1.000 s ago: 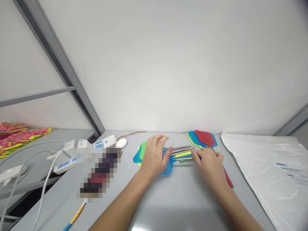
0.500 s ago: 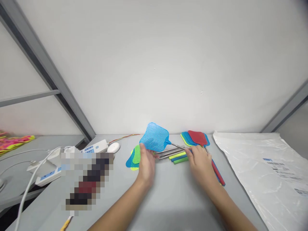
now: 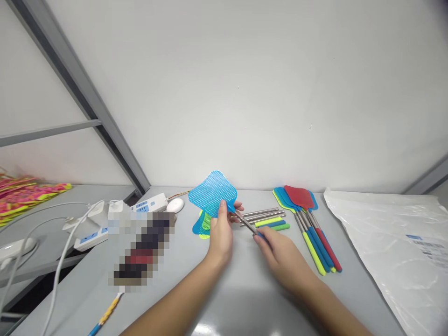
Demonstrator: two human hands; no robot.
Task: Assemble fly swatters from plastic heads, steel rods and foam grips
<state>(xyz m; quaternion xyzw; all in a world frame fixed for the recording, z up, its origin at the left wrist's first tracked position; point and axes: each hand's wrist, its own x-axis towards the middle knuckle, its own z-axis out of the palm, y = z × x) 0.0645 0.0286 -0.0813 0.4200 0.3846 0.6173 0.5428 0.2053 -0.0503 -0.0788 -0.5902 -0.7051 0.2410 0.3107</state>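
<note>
A blue fly swatter (image 3: 214, 192) is held between both hands, its mesh head up and to the left. My left hand (image 3: 223, 233) pinches it at the neck, thumb on the base of the head. The metal rod slants down into my right hand (image 3: 285, 252), which is closed around the blue grip. Behind my left hand lie loose swatter heads, one green (image 3: 206, 220) and one blue (image 3: 198, 226). Just beyond my right hand are metal rods (image 3: 266, 214) with yellow, blue and green grips (image 3: 273, 224).
Several whole fly swatters (image 3: 317, 242) lie fanned on the right, a red head (image 3: 299, 196) on top. A white plastic bag (image 3: 378, 233) covers the far right. Power strips (image 3: 154, 204), a white round device (image 3: 175, 205), cables and a pixelated object (image 3: 147, 249) occupy the left.
The swatter has come closer, its rod tilting more steeply downward. My right hand has moved down, away from the swatters at right, which now show fully. The view has shifted slightly left.
</note>
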